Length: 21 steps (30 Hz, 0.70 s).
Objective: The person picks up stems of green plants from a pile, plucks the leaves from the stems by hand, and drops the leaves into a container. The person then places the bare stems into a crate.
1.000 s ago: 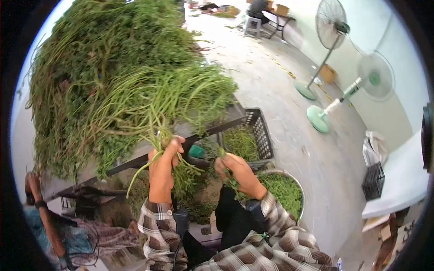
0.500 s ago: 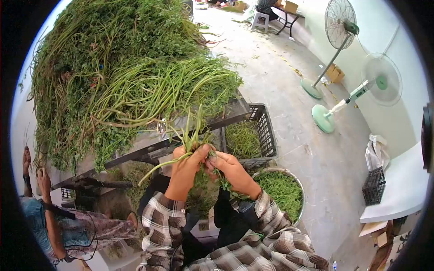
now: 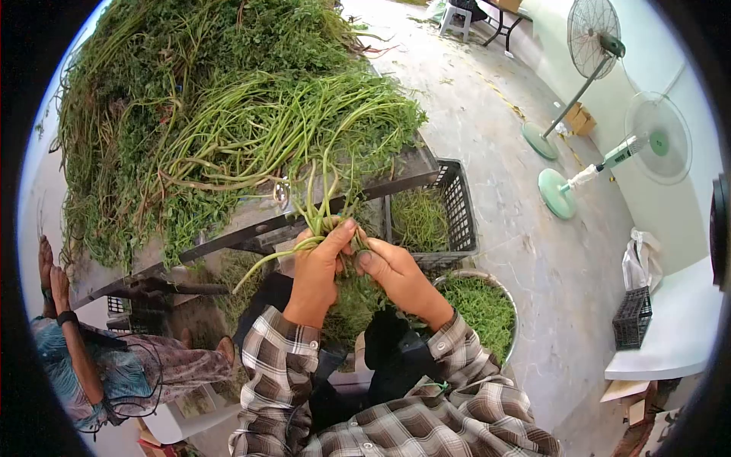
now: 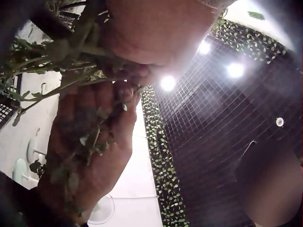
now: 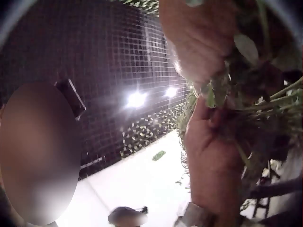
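Note:
In the head view my left hand [image 3: 314, 274] grips a small bunch of long green stems [image 3: 324, 202], one bent out to the left. My right hand [image 3: 400, 278] meets it, thumb and fingers pinching leafy sprigs of the same greens. Both wrist views show the hands close together, with leafy shoots [image 4: 97, 137] hanging between them and partly hiding the fingertips. Just beyond the hands a big heap of leafy greens [image 3: 228, 114] covers the table [image 3: 396, 171].
Right of my knees stands a round metal basin [image 3: 515, 312] with picked leaves; behind it a black crate [image 3: 461, 206] holds stems. At left another person's arm [image 3: 76, 354] reaches toward the table edge. Two standing fans [image 3: 557, 194] are on the right.
The right hand has come in from the right to meet the left hand. The left hand's bunch came clear of the heap as the hand moved right. The view has shifted too.

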Tool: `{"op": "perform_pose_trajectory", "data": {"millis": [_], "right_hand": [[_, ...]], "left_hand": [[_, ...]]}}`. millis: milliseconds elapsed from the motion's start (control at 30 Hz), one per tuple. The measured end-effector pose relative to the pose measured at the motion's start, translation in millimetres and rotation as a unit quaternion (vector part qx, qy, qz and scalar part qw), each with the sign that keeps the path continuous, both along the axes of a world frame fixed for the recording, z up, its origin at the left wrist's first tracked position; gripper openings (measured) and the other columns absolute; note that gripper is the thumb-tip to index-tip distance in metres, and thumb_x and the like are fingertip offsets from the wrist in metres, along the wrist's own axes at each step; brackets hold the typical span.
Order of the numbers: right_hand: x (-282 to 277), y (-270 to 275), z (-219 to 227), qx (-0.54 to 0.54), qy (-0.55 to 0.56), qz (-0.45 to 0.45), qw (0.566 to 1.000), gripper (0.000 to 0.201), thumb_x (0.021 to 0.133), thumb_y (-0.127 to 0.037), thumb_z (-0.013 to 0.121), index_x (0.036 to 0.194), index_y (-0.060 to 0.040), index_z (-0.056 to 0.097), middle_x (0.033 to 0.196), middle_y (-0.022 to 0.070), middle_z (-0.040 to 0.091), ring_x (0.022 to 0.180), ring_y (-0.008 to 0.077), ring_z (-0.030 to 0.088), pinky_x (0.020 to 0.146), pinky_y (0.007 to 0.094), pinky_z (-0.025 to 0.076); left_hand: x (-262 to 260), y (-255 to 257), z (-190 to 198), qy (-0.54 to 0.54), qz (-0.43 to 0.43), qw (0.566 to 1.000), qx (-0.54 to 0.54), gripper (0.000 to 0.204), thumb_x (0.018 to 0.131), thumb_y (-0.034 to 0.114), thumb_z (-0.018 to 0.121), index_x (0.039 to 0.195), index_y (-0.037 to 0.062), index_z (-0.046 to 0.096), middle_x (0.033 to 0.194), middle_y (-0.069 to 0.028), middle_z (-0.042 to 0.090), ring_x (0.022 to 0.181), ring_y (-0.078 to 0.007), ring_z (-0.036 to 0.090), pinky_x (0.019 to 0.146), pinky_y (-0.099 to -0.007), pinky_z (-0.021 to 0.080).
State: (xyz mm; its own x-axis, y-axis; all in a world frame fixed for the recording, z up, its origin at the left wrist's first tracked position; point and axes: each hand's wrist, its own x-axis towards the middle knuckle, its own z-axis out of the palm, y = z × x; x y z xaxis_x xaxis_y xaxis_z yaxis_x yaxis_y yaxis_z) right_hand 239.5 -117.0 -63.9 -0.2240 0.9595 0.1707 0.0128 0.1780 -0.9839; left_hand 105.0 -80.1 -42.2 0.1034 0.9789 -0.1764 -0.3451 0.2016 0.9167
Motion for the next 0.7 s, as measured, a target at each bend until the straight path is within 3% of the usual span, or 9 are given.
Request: {"op": "perform_pose_trajectory", "data": {"millis": [67,133,333,433,500,633,700], "right_hand": [[5,5,-3,-0.033,0.024,0.018,0.999,0.031,0.096,-0.03,0.044,0.098,-0.0005,0.053,0.08,0.0015,0.051,0.071,0.0077,0.045,0.063,0.0239,0.039],[5,7,-3,-0.067,0.047,0.038,0.996,0.032,0.096,-0.031,0.044,0.099,-0.0008,0.054,0.081,0.0009,0.051,0.071,0.0073,0.045,0.063,0.0234,0.039],[3,10,-9,-0.115,0.166,0.034,0.979,0.033,0.096,-0.033,0.044,0.099,-0.0021,0.055,0.083,-0.0014,0.051,0.074,0.0071,0.045,0.064,0.0232,0.04],[-3,9,-4,-0.131,0.176,0.037,0.975,0.033,0.096,-0.033,0.044,0.099,-0.0019,0.055,0.084,-0.0015,0.051,0.075,0.0074,0.046,0.065,0.0236,0.04],[-3,13,0,-0.102,0.111,0.072,0.986,0.033,0.096,-0.032,0.044,0.099,-0.0007,0.054,0.082,-0.0014,0.051,0.075,0.0076,0.046,0.065,0.0233,0.04],[-3,15,2,-0.08,0.057,0.095,0.991,0.033,0.096,-0.031,0.044,0.097,0.0005,0.053,0.08,-0.0009,0.05,0.073,0.0079,0.045,0.065,0.0236,0.04],[-3,12,-2,-0.065,0.03,0.077,0.994,0.032,0.096,-0.029,0.043,0.095,0.0015,0.052,0.077,0.0004,0.049,0.071,0.0087,0.044,0.064,0.0243,0.039]], "left_hand": [[-6,4,-1,0.022,-0.024,0.999,0.029,0.016,0.084,0.022,0.063,0.085,0.0064,0.063,0.07,0.0014,0.059,0.055,-0.0029,0.046,0.044,-0.018,0.031],[-13,9,2,0.108,-0.12,0.984,0.08,0.023,0.087,0.027,0.059,0.092,0.0047,0.063,0.072,0.001,0.059,0.056,-0.0033,0.048,0.044,-0.0181,0.032],[-12,10,5,0.075,-0.195,0.969,0.129,0.027,0.09,0.029,0.054,0.094,0.0036,0.064,0.073,0.0003,0.059,0.054,-0.0041,0.048,0.046,-0.018,0.033],[-11,5,6,0.035,-0.139,0.984,0.105,0.025,0.089,0.026,0.057,0.086,0.002,0.064,0.07,-0.0008,0.061,0.053,-0.0052,0.052,0.044,-0.0179,0.034],[-12,4,7,0.01,-0.091,0.992,0.091,0.024,0.089,0.025,0.057,0.081,0.0037,0.062,0.072,-0.0015,0.062,0.051,-0.0053,0.051,0.044,-0.0168,0.035],[-13,1,9,0.033,-0.065,0.992,0.102,0.025,0.089,0.028,0.057,0.08,0.0052,0.061,0.078,-0.0016,0.062,0.051,-0.0046,0.046,0.042,-0.018,0.033],[-11,2,3,0.065,-0.043,0.99,0.119,0.026,0.089,0.028,0.057,0.077,0.0049,0.06,0.069,0.0001,0.058,0.046,-0.0036,0.04,0.041,-0.0183,0.029]]}}
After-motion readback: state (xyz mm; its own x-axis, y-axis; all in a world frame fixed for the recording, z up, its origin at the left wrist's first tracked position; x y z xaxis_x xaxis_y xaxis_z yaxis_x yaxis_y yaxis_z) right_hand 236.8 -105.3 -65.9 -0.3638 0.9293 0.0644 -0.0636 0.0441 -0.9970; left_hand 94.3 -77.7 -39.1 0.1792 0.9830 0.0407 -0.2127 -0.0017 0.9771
